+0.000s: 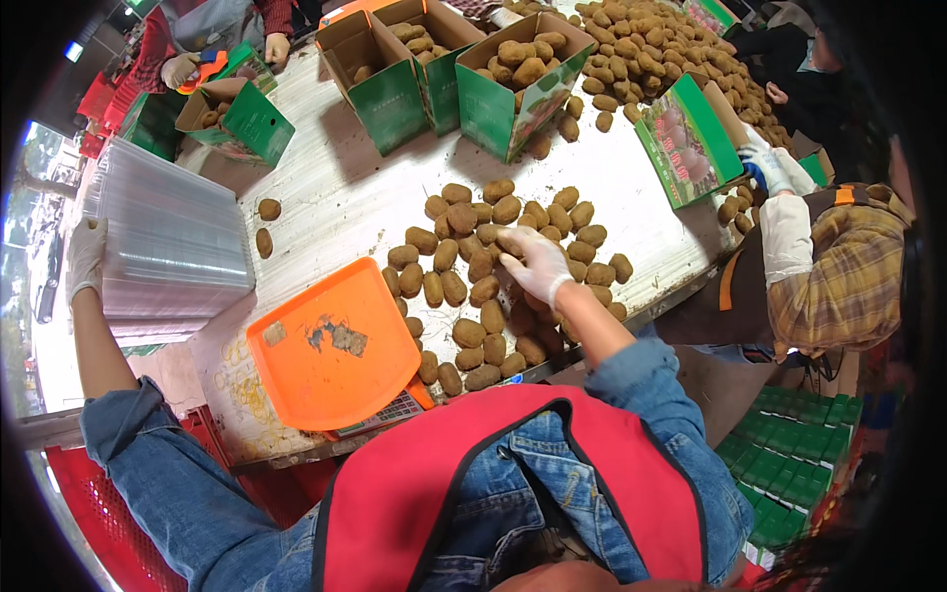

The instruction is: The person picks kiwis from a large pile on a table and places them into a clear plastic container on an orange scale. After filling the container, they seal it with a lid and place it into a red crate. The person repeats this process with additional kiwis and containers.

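Note:
Many brown kiwifruit (454, 287) lie loose on the white table in front of me. My right hand (538, 264), in a thin white glove, reaches into the middle of them. Its fingers and thumb curl round a kiwifruit that they partly hide. At the far left, my left hand (87, 259), gloved too, grips the outer edge of a tall stack of clear plastic trays (178, 232). Between my arms, an orange tray (335, 380) with dark scraps stuck on it rests on a scale (390, 412).
Green cardboard boxes (523, 113) of kiwifruit stand along the far side, before a big heap of kiwifruit (641, 44). A co-worker (834, 261) at the right handles another green box (681, 143). More people work at the far edge. Stacked green boxes (789, 449) are at lower right.

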